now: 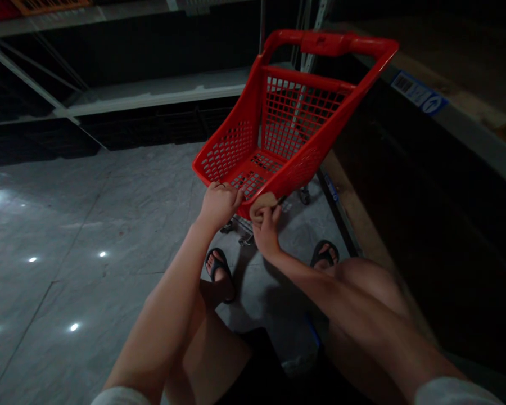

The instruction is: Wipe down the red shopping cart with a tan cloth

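A red plastic shopping cart (253, 171) with a perforated basket stands in front of me, its handle at the far end. My left hand (220, 205) is closed over the near rim of the basket. A folded tan cloth (263, 203) is pinched in my right hand (267, 230), pressed against the rim's near right corner. A small dark strip shows beside the cloth; what it is I cannot tell.
Metal shelving (152, 98) with dark crates (177, 126) beneath runs along the back left. On the right is a dark shelf unit with a blue-and-white label (419, 93). Cart casters (245, 240) rest on the grey tiled floor (88, 225) near my sandalled feet (220, 270).
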Tool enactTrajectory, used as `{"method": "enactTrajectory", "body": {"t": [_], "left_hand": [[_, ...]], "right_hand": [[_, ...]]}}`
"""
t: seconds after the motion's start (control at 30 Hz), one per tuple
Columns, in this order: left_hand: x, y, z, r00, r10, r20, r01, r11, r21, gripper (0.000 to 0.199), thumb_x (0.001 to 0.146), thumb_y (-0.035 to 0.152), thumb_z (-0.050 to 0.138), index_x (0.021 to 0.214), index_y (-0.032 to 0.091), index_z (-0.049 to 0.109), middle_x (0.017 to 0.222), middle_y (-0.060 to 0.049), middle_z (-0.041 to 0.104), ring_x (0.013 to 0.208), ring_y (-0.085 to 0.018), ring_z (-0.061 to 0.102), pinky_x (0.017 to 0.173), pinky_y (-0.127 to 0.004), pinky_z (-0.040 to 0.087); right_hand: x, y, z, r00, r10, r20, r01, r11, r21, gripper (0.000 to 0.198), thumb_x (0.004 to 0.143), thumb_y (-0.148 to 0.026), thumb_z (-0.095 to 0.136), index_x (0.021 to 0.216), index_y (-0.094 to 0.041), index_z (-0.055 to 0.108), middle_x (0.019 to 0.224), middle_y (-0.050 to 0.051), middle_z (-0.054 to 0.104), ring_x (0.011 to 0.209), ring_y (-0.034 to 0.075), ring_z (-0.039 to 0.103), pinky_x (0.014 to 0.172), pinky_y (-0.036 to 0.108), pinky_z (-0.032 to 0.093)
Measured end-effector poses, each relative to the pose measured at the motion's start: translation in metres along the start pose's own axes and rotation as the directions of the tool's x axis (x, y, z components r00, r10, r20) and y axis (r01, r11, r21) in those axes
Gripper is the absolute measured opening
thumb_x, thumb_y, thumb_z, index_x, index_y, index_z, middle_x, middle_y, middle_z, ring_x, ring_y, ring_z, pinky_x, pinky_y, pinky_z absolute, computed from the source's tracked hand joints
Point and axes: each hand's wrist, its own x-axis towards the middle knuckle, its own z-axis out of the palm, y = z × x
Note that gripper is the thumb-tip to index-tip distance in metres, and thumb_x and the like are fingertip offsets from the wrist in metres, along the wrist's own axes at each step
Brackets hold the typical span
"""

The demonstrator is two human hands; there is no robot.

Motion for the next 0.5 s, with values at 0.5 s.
{"method": "enactTrajectory", "body": {"t": [0.5], "left_hand": [[-0.007, -0.063, -0.02, 0.992, -0.116, -0.048, 0.083, 0.893, -0.443, 0.052, 0.113, 0.043, 0.034, 0.098, 0.02, 0.079, 0.108, -0.009, 0.08, 0.109, -0.022, 0.071, 0.106, -0.036, 0.05]], "right_hand": [[0.021, -0.021, -0.036, 0.794, -0.533, 0.294, 0.578, 0.811, -0.09, 0.023, 0.096, -0.013, 0.056, 0.103, -0.03, 0.071, 0.108, 0.005, 0.064, 0.101, 0.022, 0.061, 0.092, 0.037, 0.055]]}}
